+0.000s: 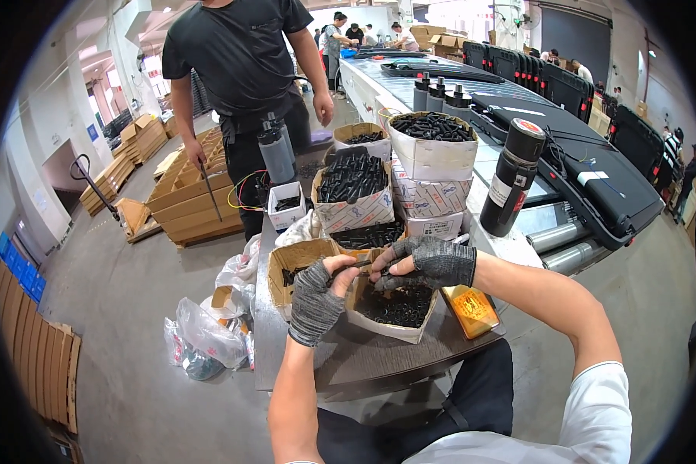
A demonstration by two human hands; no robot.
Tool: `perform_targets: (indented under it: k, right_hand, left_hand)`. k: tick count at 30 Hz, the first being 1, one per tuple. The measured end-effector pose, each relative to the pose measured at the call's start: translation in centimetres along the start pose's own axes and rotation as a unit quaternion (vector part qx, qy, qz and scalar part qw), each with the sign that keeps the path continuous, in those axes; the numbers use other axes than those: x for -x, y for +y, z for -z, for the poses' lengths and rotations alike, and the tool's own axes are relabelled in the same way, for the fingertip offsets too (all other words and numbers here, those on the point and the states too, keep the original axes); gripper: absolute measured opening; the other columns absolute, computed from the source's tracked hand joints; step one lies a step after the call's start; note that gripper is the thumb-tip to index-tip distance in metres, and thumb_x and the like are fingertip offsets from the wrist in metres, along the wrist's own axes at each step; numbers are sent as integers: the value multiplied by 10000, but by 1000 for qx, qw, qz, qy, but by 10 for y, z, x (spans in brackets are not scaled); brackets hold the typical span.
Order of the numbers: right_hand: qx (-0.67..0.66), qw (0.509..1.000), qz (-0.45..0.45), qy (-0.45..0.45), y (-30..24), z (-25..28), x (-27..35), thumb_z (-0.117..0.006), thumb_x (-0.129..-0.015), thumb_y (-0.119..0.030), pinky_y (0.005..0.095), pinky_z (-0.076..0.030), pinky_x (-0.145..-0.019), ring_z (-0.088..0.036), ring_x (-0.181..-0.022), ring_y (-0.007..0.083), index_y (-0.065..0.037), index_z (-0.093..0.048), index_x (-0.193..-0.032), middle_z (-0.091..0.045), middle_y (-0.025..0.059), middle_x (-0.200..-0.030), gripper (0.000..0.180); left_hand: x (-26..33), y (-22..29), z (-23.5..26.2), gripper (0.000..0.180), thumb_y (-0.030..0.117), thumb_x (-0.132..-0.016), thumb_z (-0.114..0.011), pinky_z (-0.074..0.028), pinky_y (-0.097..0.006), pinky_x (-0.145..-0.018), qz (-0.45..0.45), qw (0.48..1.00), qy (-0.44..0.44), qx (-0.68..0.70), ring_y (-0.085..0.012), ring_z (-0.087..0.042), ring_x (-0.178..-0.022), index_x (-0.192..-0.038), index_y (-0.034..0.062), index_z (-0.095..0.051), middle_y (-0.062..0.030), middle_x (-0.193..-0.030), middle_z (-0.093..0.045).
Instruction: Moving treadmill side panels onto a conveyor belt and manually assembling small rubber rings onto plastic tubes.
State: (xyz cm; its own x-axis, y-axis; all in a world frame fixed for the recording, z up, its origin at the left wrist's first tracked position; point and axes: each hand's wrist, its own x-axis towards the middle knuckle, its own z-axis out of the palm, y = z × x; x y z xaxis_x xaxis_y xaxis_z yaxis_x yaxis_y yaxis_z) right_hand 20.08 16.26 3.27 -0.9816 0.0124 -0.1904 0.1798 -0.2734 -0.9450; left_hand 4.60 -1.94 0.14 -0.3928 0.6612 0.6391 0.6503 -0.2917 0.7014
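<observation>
Both of my hands wear grey fingerless gloves and meet above the near boxes. My left hand (320,298) pinches a slim black part (359,264) between thumb and fingertips. Its far end reaches the fingers of my right hand (429,263), which are bent and closed; what they grip is too small to make out. Below my right hand is an open carton (393,331) with many small black pieces (398,305). Beside my left hand stands another carton (280,290) of dark parts, partly hidden by that hand.
Boxes of black cylindrical parts (353,176) are stacked behind my hands. A black spray can (512,178) stands right of them, and an orange-yellow box (472,311) lies at the table's right. A co-worker (243,69) stands across the table. Black cases (580,162) rest on a roller conveyor.
</observation>
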Motion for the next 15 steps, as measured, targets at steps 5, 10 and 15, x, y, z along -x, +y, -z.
perform_targets:
  k: [5,10,15]
  right_hand:
    - [-6,1000,8,2,4,7,-1,-590,-895,-55,316,-486,-994,-573,-1140,234,86,-515,-1222,-577,183,-1199,364]
    - [-30,999,21,0,9,10,-2,-614,-923,-165,297,-481,-964,-594,-1086,220,83,-526,-1219,-617,181,-1158,396]
    - [-17,1000,21,6,9,10,2,-618,-926,-186,295,-495,-939,-615,-1032,207,79,-533,-1211,-628,167,-1136,398]
  left_hand:
    - [0,2,0,141,76,-846,-687,-494,-281,-732,-6,1000,-5,-13,-158,-642,-799,-975,23,-668,-81,-864,-678]
    - [1,1,0,140,76,-845,-685,-492,-282,-728,-1,1000,-6,-9,-164,-642,-793,-975,25,-669,-83,-863,-677]
    - [2,4,0,139,81,-844,-688,-491,-283,-726,18,1000,-20,-3,-171,-640,-786,-971,26,-670,-81,-859,-676]
